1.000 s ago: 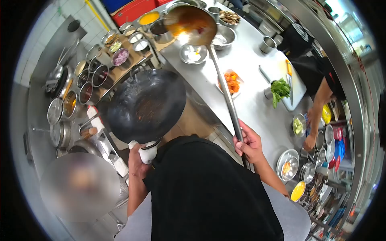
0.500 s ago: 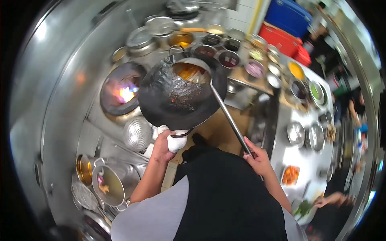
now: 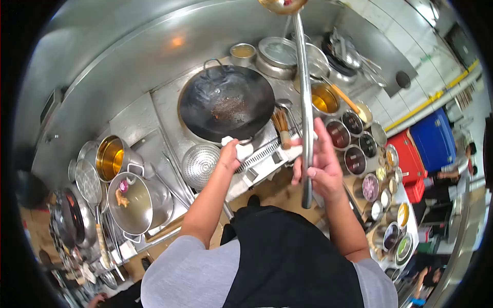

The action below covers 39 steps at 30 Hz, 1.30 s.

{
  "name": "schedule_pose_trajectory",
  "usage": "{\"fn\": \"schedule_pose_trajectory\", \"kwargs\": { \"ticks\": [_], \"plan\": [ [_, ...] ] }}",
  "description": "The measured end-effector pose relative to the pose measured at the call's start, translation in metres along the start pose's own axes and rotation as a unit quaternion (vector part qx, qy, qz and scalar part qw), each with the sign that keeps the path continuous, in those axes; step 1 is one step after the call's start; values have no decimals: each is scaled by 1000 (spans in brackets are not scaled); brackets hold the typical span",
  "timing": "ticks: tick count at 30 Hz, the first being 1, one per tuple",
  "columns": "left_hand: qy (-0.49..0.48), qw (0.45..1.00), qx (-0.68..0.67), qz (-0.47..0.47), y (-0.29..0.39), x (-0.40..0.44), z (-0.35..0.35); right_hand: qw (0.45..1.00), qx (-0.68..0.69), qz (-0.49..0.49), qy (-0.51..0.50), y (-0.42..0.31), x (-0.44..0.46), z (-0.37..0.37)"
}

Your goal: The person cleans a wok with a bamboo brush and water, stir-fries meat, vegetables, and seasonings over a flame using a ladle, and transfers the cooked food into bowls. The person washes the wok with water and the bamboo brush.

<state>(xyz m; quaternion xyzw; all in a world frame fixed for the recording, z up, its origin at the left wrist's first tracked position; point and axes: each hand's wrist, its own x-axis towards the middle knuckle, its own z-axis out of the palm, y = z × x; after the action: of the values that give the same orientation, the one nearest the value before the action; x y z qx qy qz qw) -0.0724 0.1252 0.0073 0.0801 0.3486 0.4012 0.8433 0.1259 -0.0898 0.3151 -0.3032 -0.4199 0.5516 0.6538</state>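
A black wok with dark residue at its bottom sits over the burner on the steel stove. Its near handle is wrapped in a white cloth, and my left hand is closed on that cloth. My right hand is raised to the right of the wok, several fingers spread, with the long ladle handle resting against the palm and thumb. At the top edge the ladle's bowl is only partly visible.
Left of me stand a steel pot of broth, an oil pot and a perforated strainer. A bamboo brush lies right of the wok. Sauce containers line the right side. Other people are at the far right and bottom left.
The view has turned from the prep counter to the stove. The wok has gone from being held up to resting over the burner. The ladle has been raised away from it, and my right fingers have loosened.
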Motion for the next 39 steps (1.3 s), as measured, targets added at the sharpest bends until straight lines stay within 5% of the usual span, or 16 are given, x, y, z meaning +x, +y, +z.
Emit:
{"fn": "schedule_pose_trajectory", "kwargs": {
  "ticks": [2, 7, 12, 15, 16, 18, 22, 24, 27, 29, 31, 33, 35, 36, 37, 39],
  "plan": [
    [28, 999, 5, 46, -7, 20, -3, 997, 47, 59, 0, 50, 4, -31],
    [39, 995, -23, 85, 15, 29, 15, 965, -217, 124, 76, 130, 12, -68],
    [20, 999, -14, 39, 24, -4, 26, 940, -334, 51, 54, 139, 67, -110],
    [91, 994, 51, 28, 3, -43, 33, 851, -522, -61, 21, 140, 133, -155],
    [106, 989, 91, 42, -9, -46, 29, 839, -543, -7, 31, 122, 162, -152],
    [129, 979, 143, 73, -32, -52, 26, 818, -571, -74, 8, 137, 230, -191],
    [162, 953, 221, 130, -62, -50, 53, 794, -603, 77, 5, 157, 364, -228],
    [150, 948, 242, 146, -65, -44, 75, 726, -685, 54, -39, 218, 431, -283],
    [164, 928, 302, 143, -81, -34, 77, 713, -686, 111, -93, 217, 479, -300],
    [185, 816, 526, 152, -86, -31, 82, 748, -652, 101, -76, 188, 473, -289],
    [176, 793, 564, 146, -104, -31, 72, 837, -539, 92, 17, 168, 457, -295],
    [147, 740, 642, 135, -116, -28, 64, 825, -558, 52, 78, 191, 472, -336],
    [99, 733, 671, 54, -120, -27, 61, 753, -645, 10, 126, 170, 479, -346],
    [137, 708, 687, 89, -129, -27, 56, 755, -633, 104, 138, 141, 485, -334],
    [176, 680, 701, 124, -134, -28, 53, 722, -675, 66, 136, 156, 507, -362],
    [182, 662, 713, 139, -131, -34, 63, 831, -487, 247, 103, 111, 542, -362]
  ]
}}
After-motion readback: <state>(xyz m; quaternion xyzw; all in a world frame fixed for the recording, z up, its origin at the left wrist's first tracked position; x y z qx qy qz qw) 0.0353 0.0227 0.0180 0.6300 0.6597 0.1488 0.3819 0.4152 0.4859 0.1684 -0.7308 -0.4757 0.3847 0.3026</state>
